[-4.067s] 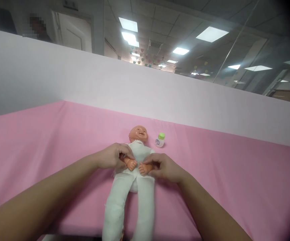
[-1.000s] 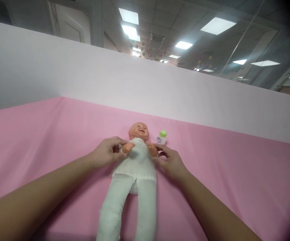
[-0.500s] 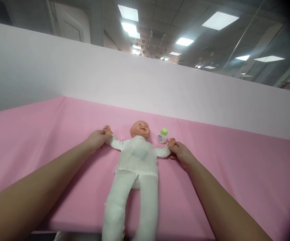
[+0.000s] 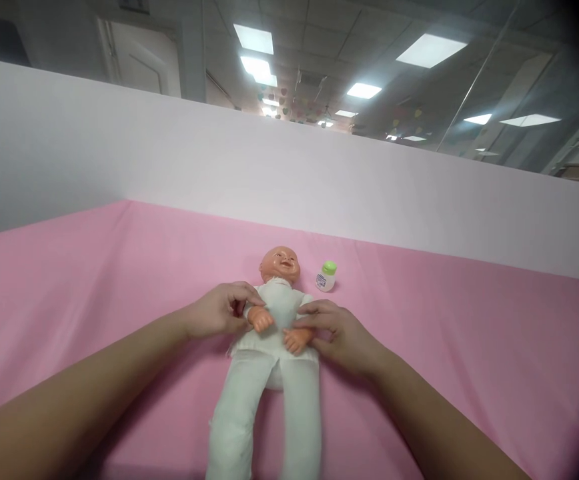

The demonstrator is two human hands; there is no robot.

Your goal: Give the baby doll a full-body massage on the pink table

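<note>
A baby doll with a white cloth body and a hard plastic head lies face up, its feet toward me. Its arms are folded in over the belly. My left hand is closed around the doll's arm at the left, thumb below and fingers above, near the plastic hand. On the other side my right hand grips the other arm at the wrist, by the second plastic hand. The doll's feet are out of view.
A small clear bottle with a green cap stands to the right of the doll's head. Pink sheeting covers the table. Behind it rises a white partition, with glass above showing ceiling lights.
Both of my hands have moved inward, bringing the doll's arms from stretched out at the sides to folded over its belly. The bottle stays beside the head.
</note>
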